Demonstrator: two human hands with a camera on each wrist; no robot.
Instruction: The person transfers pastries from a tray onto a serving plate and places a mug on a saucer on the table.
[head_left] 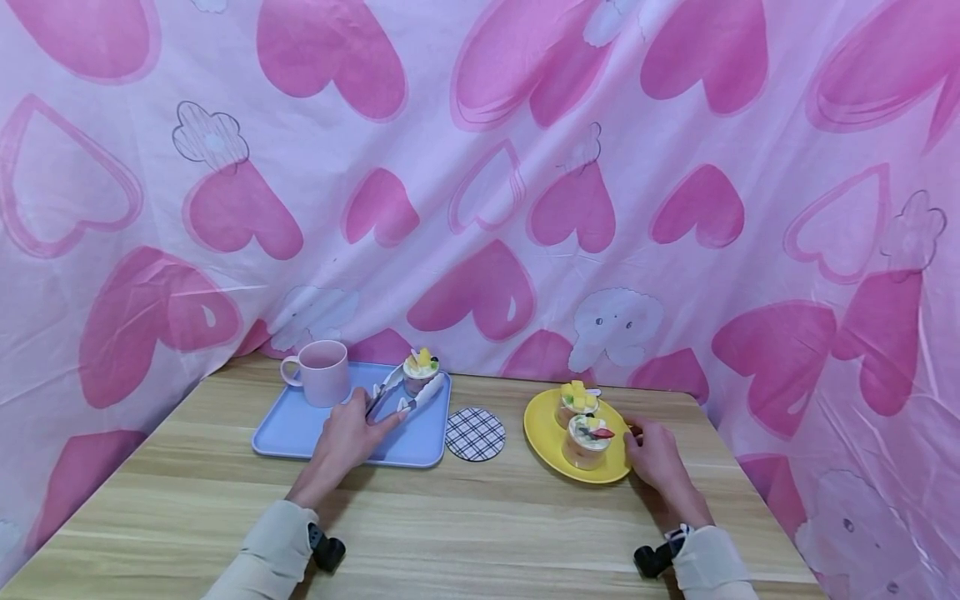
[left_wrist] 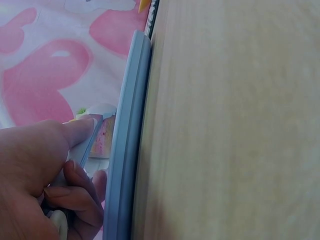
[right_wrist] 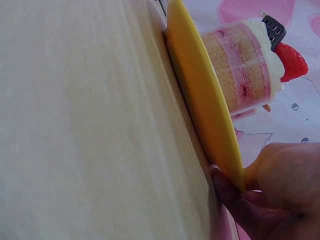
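Observation:
My left hand [head_left: 347, 432] holds a pair of tongs [head_left: 430, 391] with pale tips over the blue tray [head_left: 288, 437]. The tongs' arms are spread, one on each side of a small dessert cup [head_left: 422, 368] topped with cream and yellow fruit. In the left wrist view, the thumb lies along one arm of the tongs [left_wrist: 91, 140], fingers curled beneath. My right hand [head_left: 660, 454] pinches the right rim of a yellow plate [head_left: 542, 437], thumb above and fingers below. Two layered dessert cups stand on that plate: the front one [head_left: 586, 448] bears a strawberry piece, the back one [head_left: 577, 398] yellow cubes.
On the tray's left part stands a pink mug [head_left: 324, 379], its handle facing left. A round checkered coaster [head_left: 476, 434] lies between tray and plate. Behind the wooden table [head_left: 487, 533] hangs a pink heart-patterned cloth [head_left: 480, 200], close to the back edge.

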